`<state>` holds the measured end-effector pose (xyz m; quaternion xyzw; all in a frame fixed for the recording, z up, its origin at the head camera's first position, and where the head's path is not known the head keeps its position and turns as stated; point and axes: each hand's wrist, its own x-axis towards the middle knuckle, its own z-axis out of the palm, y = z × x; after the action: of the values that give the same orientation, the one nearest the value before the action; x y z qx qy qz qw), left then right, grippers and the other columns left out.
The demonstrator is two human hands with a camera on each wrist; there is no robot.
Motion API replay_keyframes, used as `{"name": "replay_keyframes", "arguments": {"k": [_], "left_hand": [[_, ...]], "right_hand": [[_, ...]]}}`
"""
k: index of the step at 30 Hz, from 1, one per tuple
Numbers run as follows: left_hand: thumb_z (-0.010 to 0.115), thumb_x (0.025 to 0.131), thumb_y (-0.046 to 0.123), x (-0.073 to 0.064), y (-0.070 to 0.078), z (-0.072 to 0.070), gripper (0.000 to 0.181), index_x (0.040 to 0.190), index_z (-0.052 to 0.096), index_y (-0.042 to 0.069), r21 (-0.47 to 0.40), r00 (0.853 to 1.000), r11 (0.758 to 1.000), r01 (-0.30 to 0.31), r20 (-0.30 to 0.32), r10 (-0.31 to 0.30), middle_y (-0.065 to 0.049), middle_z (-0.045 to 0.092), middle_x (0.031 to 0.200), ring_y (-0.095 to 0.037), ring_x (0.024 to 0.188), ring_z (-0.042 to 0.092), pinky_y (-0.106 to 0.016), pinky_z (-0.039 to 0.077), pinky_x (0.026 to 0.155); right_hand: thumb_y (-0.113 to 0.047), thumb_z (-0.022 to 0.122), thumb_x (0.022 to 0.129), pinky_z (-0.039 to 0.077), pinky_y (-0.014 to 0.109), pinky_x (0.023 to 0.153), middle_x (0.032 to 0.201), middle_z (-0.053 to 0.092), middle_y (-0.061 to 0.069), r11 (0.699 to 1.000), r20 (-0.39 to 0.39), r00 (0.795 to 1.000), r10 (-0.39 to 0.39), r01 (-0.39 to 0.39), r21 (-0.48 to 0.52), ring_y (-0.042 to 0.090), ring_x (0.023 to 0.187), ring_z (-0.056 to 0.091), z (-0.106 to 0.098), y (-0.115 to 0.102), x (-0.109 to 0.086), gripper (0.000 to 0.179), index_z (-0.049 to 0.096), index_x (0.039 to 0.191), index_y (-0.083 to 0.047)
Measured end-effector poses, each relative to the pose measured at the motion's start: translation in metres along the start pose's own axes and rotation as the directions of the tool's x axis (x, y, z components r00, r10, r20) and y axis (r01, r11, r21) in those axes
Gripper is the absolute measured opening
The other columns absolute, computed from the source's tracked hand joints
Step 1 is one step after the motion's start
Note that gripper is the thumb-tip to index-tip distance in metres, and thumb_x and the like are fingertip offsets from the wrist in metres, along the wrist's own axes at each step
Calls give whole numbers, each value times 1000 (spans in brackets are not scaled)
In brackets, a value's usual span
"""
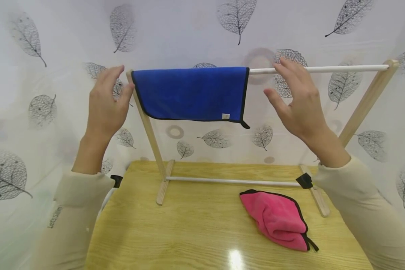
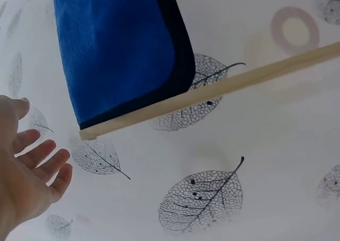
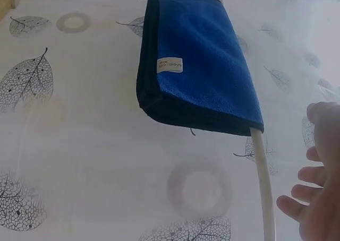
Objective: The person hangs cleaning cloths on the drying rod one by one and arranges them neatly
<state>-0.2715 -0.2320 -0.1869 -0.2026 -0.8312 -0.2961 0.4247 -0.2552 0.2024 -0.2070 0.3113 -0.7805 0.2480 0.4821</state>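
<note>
A blue towel (image 1: 192, 93) with black edging hangs folded over the white top bar (image 1: 344, 69) of a wooden rack, at its left end. Its small white label (image 3: 170, 65) shows in the right wrist view. Beside the towel's left edge my left hand (image 1: 107, 101) is raised with fingers spread loosely, holding nothing. To the right of the towel, my right hand (image 1: 298, 99) is up near the bar, its fingers relaxed and apart from the cloth. A crumpled pink towel (image 1: 276, 219) with black edging lies on the table (image 1: 175, 232).
The rack has a left wooden post (image 1: 150, 137), a right post (image 1: 369, 103) and a white lower bar (image 1: 229, 181). Behind it hangs a white curtain (image 1: 175, 33) printed with leaves. A black patch (image 1: 304, 180) shows at the right foot.
</note>
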Motion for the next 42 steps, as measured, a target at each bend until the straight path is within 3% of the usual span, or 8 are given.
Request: {"name": "replay_keyframes", "arguments": {"k": [6, 10, 16, 20, 29, 33, 38, 42], "left_hand": [[63, 104, 21, -25, 11, 0, 53, 152, 49, 2, 19, 997, 999, -26, 68, 25, -15, 48, 156, -27, 148, 38, -49, 28, 122], [66, 103, 16, -41, 12, 4, 54, 151, 49, -2, 26, 991, 996, -89, 104, 86, -21, 48, 154, -36, 145, 41, -57, 29, 120], [68, 101, 11, -67, 8, 17, 51, 146, 52, -8, 18, 978, 989, -146, 153, 142, -26, 51, 150, -43, 140, 46, -55, 34, 118], [69, 100, 12, -85, 7, 29, 53, 146, 51, -8, 27, 971, 989, -147, 197, 139, -26, 50, 150, -42, 141, 45, -58, 35, 116], [73, 98, 16, -125, 7, 51, 60, 148, 49, -7, 55, 950, 988, -146, 285, 124, -27, 49, 151, -45, 139, 46, -64, 36, 112], [71, 100, 19, -141, 8, 60, 61, 149, 48, -7, 64, 930, 990, -122, 355, 91, -28, 47, 152, -46, 140, 44, -63, 35, 113], [68, 102, 25, -160, 10, 74, 62, 151, 46, -6, 79, 890, 993, -88, 455, 42, -26, 46, 153, -44, 143, 40, -60, 31, 117], [67, 103, 28, -174, 12, 86, 62, 151, 46, -5, 72, 864, 995, -67, 503, 22, -25, 46, 154, -43, 144, 40, -59, 29, 119]], "right_hand": [[-56, 51, 105, 28, 47, 122, 150, 50, 26, 1000, 34, 999, -27, 27, -8, 42, 143, 41, -7, 0, -22, 75, 56, 140, 10], [-52, 53, 105, 29, 48, 122, 150, 50, 27, 999, 75, 997, -31, 32, -17, 45, 141, 42, -12, 2, -38, 72, 56, 141, 10], [-49, 54, 105, 28, 50, 122, 151, 49, 27, 1000, 124, 992, -16, 17, -9, 47, 141, 42, -16, 3, -65, 70, 55, 142, 9], [-57, 49, 105, 29, 49, 122, 148, 51, 28, 1000, 151, 988, -16, 18, -10, 47, 139, 44, -15, 0, -83, 76, 56, 140, 10], [-52, 48, 108, 32, 47, 121, 146, 53, 27, 999, 237, 971, -20, 28, -28, 49, 134, 48, -12, -5, -127, 69, 56, 141, 9], [-52, 45, 108, 32, 47, 121, 147, 52, 27, 999, 292, 956, 10, 2, -43, 48, 134, 48, -10, -4, -148, 70, 54, 143, 8], [-54, 43, 108, 32, 43, 121, 146, 53, 26, 998, 325, 944, 55, -42, -45, 48, 133, 49, -8, -2, -174, 71, 55, 142, 7], [-48, 51, 108, 34, 43, 120, 145, 54, 26, 996, 341, 936, 88, -77, -46, 47, 132, 49, -8, 0, -192, 65, 56, 141, 8]]}}
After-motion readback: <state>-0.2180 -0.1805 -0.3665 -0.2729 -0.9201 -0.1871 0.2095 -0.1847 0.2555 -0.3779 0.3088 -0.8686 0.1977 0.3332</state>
